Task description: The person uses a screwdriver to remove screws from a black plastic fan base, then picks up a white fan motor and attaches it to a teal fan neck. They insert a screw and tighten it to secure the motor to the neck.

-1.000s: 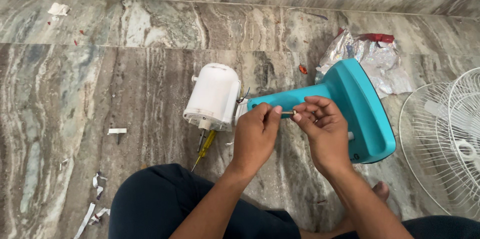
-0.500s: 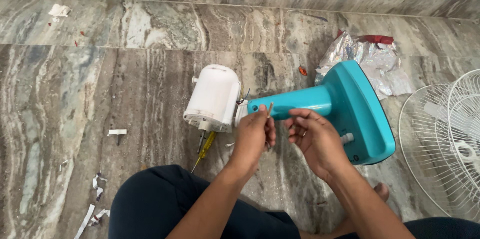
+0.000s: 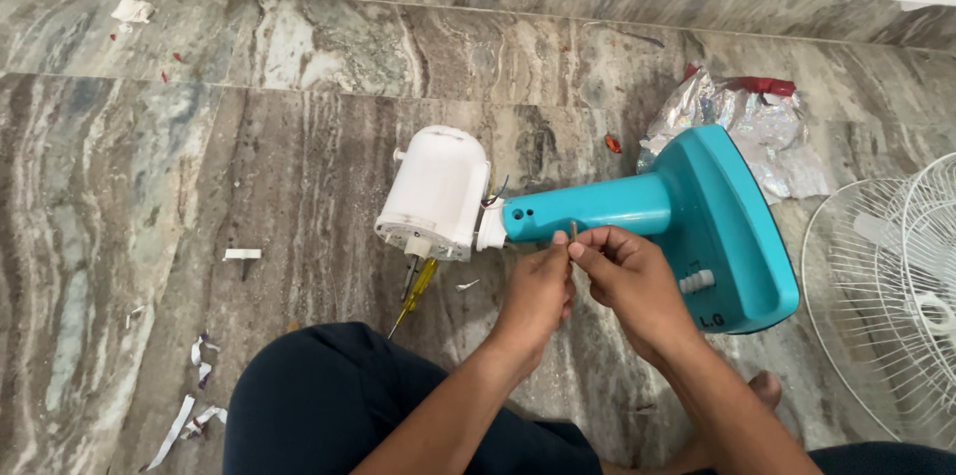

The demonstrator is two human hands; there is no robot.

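My left hand [image 3: 538,296] and my right hand [image 3: 635,286] meet fingertip to fingertip just below the neck of a teal fan stand [image 3: 607,208]. Together they pinch a small thin metal screw [image 3: 574,229], which stands upright. The stand lies on its side on the marble floor, with its wide teal base [image 3: 732,226] to the right. A white motor housing [image 3: 435,191] is joined to the left end of the neck, with short wires showing at the joint. A yellow-handled screwdriver [image 3: 416,291] lies under the motor, near my knee.
White wire fan grilles [image 3: 886,306] lie at the right edge. Behind the base sits a crumpled silver and red foil wrapper [image 3: 747,117]. Paper scraps [image 3: 199,356] are scattered on the floor at the left. My dark-trousered knee [image 3: 329,405] fills the bottom centre.
The screw went from level between both hands to my left fingers alone, and now stands upright between both sets of fingertips. Both hands shifted right, closer to the neck.
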